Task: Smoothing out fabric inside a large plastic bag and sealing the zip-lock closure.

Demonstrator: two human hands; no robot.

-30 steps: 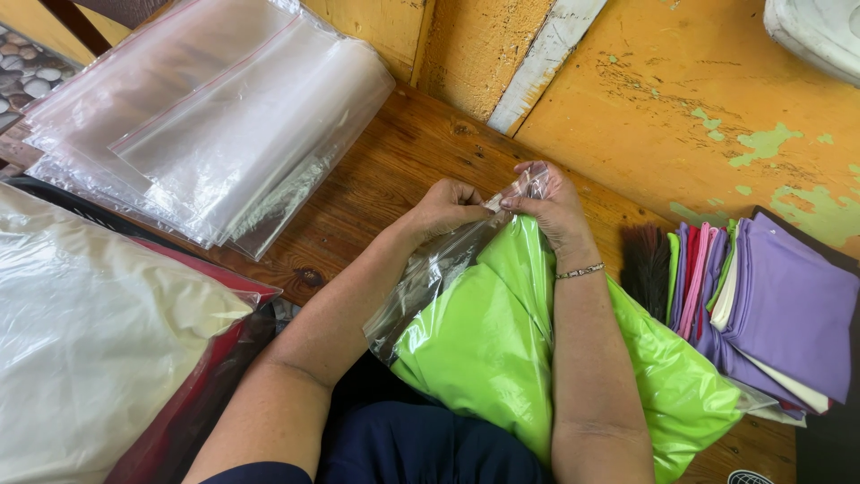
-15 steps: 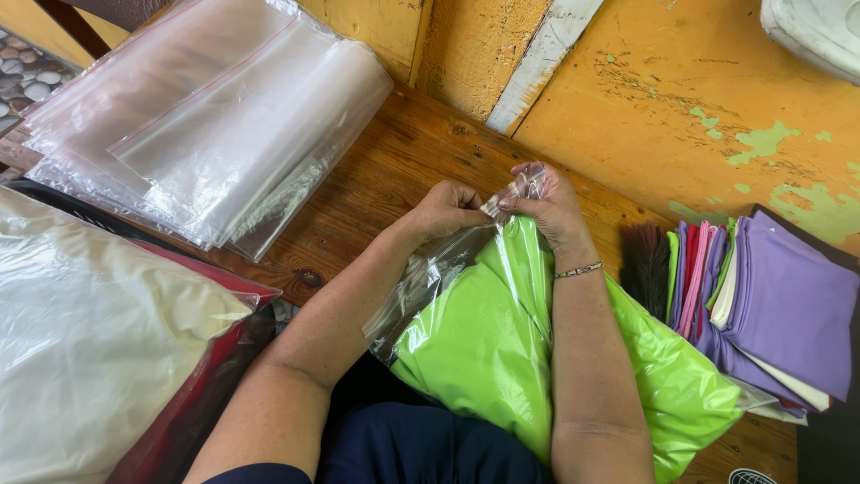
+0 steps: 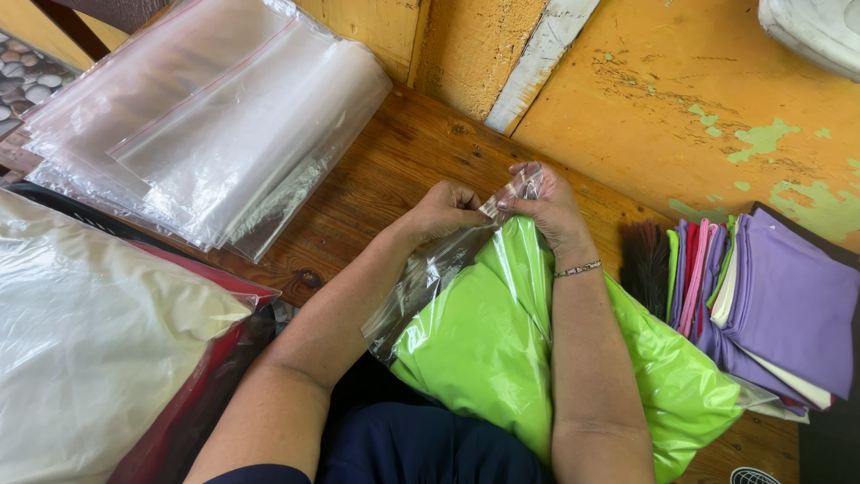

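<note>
A clear plastic bag (image 3: 430, 278) holding folded lime-green cloth (image 3: 488, 345) lies on the wooden table (image 3: 376, 179) and reaches down to my lap. My left hand (image 3: 443, 208) pinches the bag's open top edge from the left. My right hand (image 3: 548, 208), with a thin bracelet at the wrist, pinches the same edge from the right. The two hands nearly touch at the bag's mouth. My right forearm lies across the green cloth.
A stack of empty clear bags (image 3: 206, 125) lies at the far left. A bagged cream-coloured bundle (image 3: 81, 332) sits over a red one at the near left. Folded cloths in purple, pink and green (image 3: 770, 305) stand at the right. A yellow wall (image 3: 645, 81) rises behind.
Both hands stay at the bag's top edge; the fingers have shifted only slightly along it. The bag and cloth have not moved.
</note>
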